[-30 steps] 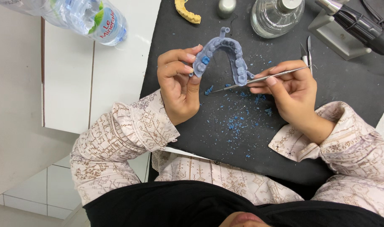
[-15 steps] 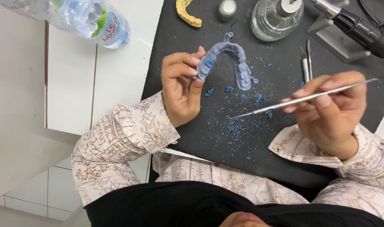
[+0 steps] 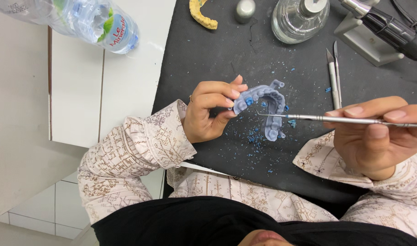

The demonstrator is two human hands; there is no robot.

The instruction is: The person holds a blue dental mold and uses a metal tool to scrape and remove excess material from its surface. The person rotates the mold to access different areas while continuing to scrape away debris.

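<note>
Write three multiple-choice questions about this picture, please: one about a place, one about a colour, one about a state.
1. Where does the yellow dental cast lie?
A. on the black mat, at its far edge
B. in the left hand
C. on the water bottle

2. What colour is the dental model held in the left hand?
A. yellow
B. grey-blue
C. red

3. How does the right hand hold the thin metal instrument?
A. lying loose on the mat
B. pinched between fingers, tip toward the model
C. tip pointing at the glass bottle

Answers: 1 A, it rests on the mat, away from both hands. 2 B, its arch is grey-blue. 3 B, the fingers grip the shaft and its tip nears the model.
</note>
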